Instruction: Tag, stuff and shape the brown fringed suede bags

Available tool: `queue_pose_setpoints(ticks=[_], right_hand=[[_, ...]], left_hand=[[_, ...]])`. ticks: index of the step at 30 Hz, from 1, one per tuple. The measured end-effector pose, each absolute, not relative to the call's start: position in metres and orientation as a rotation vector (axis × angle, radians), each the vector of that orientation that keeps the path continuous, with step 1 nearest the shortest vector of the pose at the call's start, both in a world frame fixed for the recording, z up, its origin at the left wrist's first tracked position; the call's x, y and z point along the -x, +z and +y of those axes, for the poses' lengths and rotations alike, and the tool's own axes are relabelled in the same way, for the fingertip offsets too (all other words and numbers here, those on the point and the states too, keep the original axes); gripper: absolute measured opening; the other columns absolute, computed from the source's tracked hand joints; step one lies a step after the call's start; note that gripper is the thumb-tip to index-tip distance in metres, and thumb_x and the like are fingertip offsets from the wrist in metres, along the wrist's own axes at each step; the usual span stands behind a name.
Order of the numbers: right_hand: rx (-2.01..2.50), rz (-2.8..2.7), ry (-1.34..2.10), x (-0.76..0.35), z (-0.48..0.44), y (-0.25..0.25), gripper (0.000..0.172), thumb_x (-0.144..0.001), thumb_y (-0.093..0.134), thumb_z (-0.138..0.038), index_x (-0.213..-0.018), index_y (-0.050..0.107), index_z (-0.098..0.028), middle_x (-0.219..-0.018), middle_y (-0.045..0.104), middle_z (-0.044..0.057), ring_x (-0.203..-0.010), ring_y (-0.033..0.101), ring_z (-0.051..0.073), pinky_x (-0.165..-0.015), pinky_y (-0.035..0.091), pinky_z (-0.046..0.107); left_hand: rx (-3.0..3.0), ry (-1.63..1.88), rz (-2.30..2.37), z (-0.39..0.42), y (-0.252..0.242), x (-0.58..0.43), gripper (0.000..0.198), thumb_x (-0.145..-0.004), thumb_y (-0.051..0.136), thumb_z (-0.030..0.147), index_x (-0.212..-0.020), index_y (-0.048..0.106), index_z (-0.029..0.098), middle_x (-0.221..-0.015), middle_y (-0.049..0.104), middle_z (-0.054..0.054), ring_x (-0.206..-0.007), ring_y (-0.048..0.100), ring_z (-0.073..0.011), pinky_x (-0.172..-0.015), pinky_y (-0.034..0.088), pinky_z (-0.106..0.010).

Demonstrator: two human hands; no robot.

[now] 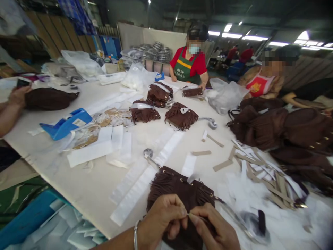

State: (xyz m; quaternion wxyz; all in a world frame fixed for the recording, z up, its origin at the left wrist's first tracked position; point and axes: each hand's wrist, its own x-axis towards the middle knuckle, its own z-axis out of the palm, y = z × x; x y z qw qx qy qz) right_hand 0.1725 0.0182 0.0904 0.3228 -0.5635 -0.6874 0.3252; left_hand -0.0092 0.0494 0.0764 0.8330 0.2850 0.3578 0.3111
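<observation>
A dark brown fringed bag (179,184) with gold eyelets lies in front of me at the table's near side. Over its lower part, my left hand (162,217) and my right hand (212,225) meet fingertip to fingertip. Both are closed in a pinch on something small and pale, too small to name. A metal bangle (135,236) circles my left wrist. From the bag's right side a strap runs to a wrapped, rounded end (253,225); another wrapped strap end (148,152) lies beyond its upper left corner.
White paper strips (135,194) lie left of the bag, tan and white strips (270,173) to the right. A blue tape dispenser (66,123) stands left. Several fringed bags (182,116) sit mid-table; brown bags (283,125) pile up right. Co-workers (191,62) work around the table.
</observation>
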Motion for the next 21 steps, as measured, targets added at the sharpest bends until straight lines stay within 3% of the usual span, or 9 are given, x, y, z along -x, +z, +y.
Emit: queue_pose_setpoints(ticks=[8,11,13,16,18,21], right_hand=[[1.554,-1.859,0.963,-0.158,0.056,0.089,0.020,-0.091,0.052,-0.037,-0.083,0.065,-0.024,-0.072,0.061,-0.001,-0.063,0.057,0.013,-0.057,0.043,0.021],[1.662,-1.813,0.967,-0.146,0.073,0.089,0.022,-0.091,0.050,-0.039,-0.083,0.062,-0.023,-0.071,0.060,-0.001,-0.062,0.055,0.013,-0.057,0.041,0.022],[1.703,-1.813,0.965,-0.138,0.087,0.089,0.021,-0.092,0.049,-0.040,-0.085,0.060,-0.023,-0.072,0.060,-0.001,-0.063,0.055,0.014,-0.058,0.041,0.023],[1.665,-1.899,0.989,-0.125,0.112,0.083,0.019,-0.092,0.046,-0.036,-0.086,0.057,-0.023,-0.077,0.062,0.000,-0.069,0.057,0.015,-0.062,0.042,0.025],[1.659,-1.932,1.029,-0.116,0.129,0.075,0.017,-0.092,0.042,-0.033,-0.086,0.055,-0.022,-0.079,0.063,0.001,-0.070,0.057,0.015,-0.061,0.042,0.025],[1.714,-1.896,1.101,-0.104,0.153,0.058,0.016,-0.092,0.039,-0.031,-0.087,0.053,-0.023,-0.072,0.062,0.000,-0.065,0.059,0.015,-0.058,0.042,0.024]], left_hand=[[-0.824,0.505,0.830,0.083,0.058,0.026,0.029,-0.088,0.045,0.044,-0.075,0.048,0.019,-0.058,0.055,0.004,-0.033,0.036,-0.0046,-0.033,0.024,-0.017],[-1.285,0.569,1.114,0.107,0.047,0.047,0.042,-0.095,0.033,0.048,-0.074,0.053,0.018,-0.061,0.057,0.002,-0.045,0.048,-0.0078,-0.045,0.035,-0.019],[-1.652,0.653,1.354,0.125,0.039,0.064,0.035,-0.098,0.033,0.041,-0.087,0.058,0.019,-0.079,0.065,-0.002,-0.071,0.062,-0.0130,-0.065,0.046,-0.024],[-2.100,0.546,1.486,0.149,0.024,0.083,0.029,-0.097,0.034,0.028,-0.120,0.051,0.022,-0.126,0.059,-0.006,-0.106,0.061,-0.0191,-0.083,0.049,-0.031],[-2.281,0.363,1.471,0.161,0.014,0.089,0.037,-0.096,0.038,0.023,-0.133,0.041,0.025,-0.140,0.048,-0.007,-0.104,0.063,-0.0200,-0.078,0.053,-0.032],[-2.412,0.132,1.483,0.172,-0.001,0.090,0.041,-0.092,0.045,0.019,-0.133,0.041,0.027,-0.137,0.049,-0.007,-0.084,0.067,-0.0198,-0.065,0.054,-0.033]])
